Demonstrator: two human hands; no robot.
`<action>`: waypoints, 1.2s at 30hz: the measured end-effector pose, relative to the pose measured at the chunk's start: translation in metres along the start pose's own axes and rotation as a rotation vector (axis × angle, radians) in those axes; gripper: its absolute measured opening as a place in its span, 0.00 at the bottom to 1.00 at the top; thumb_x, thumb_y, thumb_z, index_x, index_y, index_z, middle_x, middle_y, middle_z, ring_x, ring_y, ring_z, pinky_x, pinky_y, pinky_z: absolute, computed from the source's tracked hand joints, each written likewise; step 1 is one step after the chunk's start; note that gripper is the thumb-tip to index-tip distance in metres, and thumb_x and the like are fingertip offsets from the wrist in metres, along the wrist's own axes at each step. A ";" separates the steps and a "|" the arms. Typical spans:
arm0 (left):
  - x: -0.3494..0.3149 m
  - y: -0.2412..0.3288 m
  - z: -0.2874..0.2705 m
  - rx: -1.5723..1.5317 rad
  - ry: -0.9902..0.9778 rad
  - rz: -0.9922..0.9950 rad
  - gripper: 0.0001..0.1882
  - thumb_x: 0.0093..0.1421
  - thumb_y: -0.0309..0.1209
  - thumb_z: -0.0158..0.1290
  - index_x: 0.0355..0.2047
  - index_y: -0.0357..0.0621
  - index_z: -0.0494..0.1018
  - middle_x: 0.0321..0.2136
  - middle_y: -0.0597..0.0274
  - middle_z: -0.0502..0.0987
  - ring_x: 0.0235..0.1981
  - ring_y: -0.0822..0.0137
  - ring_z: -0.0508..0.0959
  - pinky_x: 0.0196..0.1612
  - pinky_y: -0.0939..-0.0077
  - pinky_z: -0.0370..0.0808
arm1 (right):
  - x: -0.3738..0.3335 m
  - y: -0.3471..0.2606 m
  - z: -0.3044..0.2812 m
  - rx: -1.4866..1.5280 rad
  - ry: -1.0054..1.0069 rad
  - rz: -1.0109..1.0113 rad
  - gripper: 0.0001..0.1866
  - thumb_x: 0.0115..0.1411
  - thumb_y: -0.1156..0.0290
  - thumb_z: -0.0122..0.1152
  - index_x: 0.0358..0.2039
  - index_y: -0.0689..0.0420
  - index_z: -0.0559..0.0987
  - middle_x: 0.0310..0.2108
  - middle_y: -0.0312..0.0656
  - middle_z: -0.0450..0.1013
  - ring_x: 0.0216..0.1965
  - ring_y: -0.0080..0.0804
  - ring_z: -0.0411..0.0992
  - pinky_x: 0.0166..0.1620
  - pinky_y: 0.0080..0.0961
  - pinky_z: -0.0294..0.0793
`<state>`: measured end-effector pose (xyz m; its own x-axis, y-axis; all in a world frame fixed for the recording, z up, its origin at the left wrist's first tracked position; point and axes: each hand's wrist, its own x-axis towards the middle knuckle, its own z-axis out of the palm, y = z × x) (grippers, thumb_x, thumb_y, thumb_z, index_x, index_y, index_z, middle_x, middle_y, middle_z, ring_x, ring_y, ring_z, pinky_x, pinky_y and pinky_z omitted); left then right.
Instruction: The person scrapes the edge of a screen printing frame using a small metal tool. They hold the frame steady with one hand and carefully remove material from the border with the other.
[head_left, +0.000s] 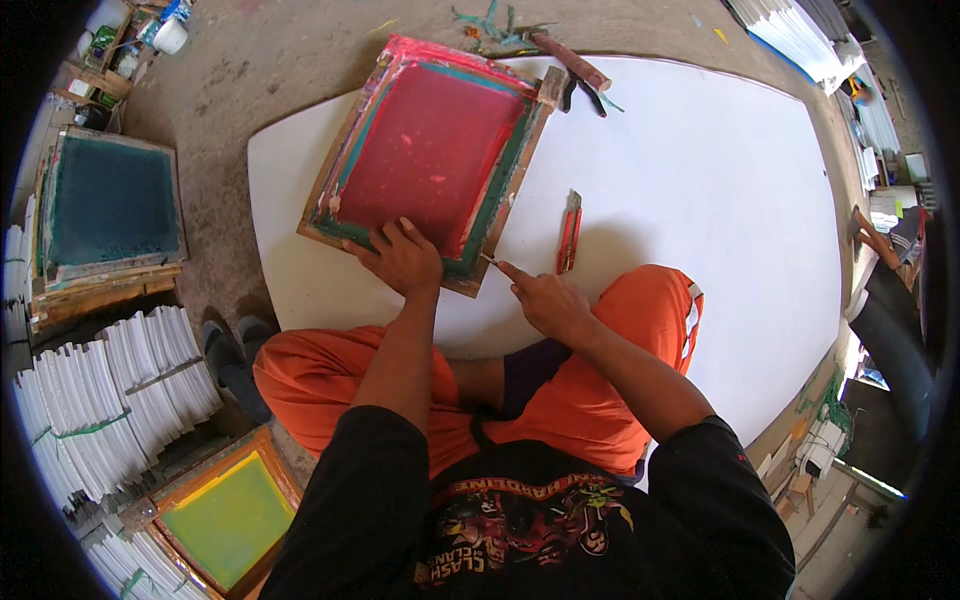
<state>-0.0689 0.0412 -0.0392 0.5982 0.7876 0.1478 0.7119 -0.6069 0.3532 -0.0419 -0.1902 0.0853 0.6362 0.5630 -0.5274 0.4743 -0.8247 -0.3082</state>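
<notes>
A wooden-framed silk screen with red mesh and a green border lies tilted on a white board. My left hand rests on its near edge, fingers apart over the mesh and frame. Just right of the near right corner, my right hand is closed with the index finger stretched forward. It pinches a small thin tool, whose tip meets the frame's corner; most of the tool is hidden by the fingers. Beyond that hand, a red utility knife lies on the board.
Past the screen lie black-handled pliers and a reddish rod. The white board extends right. At left are a dark green screen, bundled white strips and a yellow-green screen. Another person's arm shows far right.
</notes>
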 end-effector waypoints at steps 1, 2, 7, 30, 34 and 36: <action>0.000 0.000 0.000 0.005 -0.011 -0.007 0.23 0.78 0.46 0.41 0.52 0.42 0.77 0.64 0.39 0.70 0.75 0.19 0.45 0.73 0.28 0.53 | 0.000 0.000 0.000 -0.011 0.000 -0.005 0.27 0.77 0.58 0.48 0.75 0.36 0.63 0.31 0.55 0.80 0.32 0.58 0.81 0.38 0.58 0.81; 0.001 0.000 0.000 0.010 -0.023 -0.012 0.23 0.77 0.46 0.41 0.52 0.42 0.77 0.64 0.39 0.70 0.75 0.19 0.45 0.73 0.28 0.52 | 0.000 -0.001 0.000 -0.022 0.000 -0.008 0.27 0.77 0.58 0.48 0.75 0.35 0.63 0.31 0.55 0.80 0.32 0.58 0.81 0.38 0.57 0.81; 0.000 0.002 -0.003 -0.018 -0.015 -0.017 0.23 0.77 0.46 0.41 0.52 0.42 0.77 0.64 0.38 0.70 0.75 0.20 0.45 0.74 0.29 0.49 | -0.001 -0.009 -0.007 -0.018 -0.011 -0.009 0.27 0.77 0.58 0.48 0.75 0.36 0.62 0.32 0.55 0.81 0.33 0.56 0.82 0.39 0.57 0.82; -0.007 0.007 -0.003 0.041 0.112 0.025 0.25 0.78 0.46 0.38 0.54 0.40 0.78 0.57 0.36 0.76 0.71 0.31 0.62 0.78 0.31 0.37 | 0.011 -0.019 -0.031 -0.227 -0.114 -0.058 0.30 0.73 0.65 0.49 0.74 0.46 0.65 0.35 0.53 0.82 0.37 0.53 0.83 0.41 0.55 0.83; -0.005 0.004 -0.002 0.008 -0.028 -0.004 0.25 0.78 0.48 0.38 0.56 0.43 0.76 0.63 0.40 0.70 0.74 0.23 0.46 0.75 0.29 0.44 | 0.016 -0.013 -0.039 0.031 -0.190 -0.027 0.28 0.75 0.64 0.47 0.74 0.45 0.66 0.36 0.53 0.81 0.41 0.53 0.83 0.45 0.57 0.83; -0.002 0.002 -0.003 0.006 -0.108 -0.016 0.26 0.78 0.49 0.37 0.57 0.44 0.76 0.66 0.41 0.68 0.76 0.20 0.39 0.74 0.29 0.48 | 0.020 0.000 -0.031 0.206 -0.184 -0.051 0.28 0.76 0.64 0.45 0.75 0.45 0.65 0.37 0.53 0.81 0.42 0.52 0.83 0.45 0.57 0.82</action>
<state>-0.0701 0.0386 -0.0362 0.6229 0.7812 0.0414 0.7235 -0.5954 0.3494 -0.0103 -0.1771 0.0991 0.4846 0.6004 -0.6362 0.3571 -0.7997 -0.4827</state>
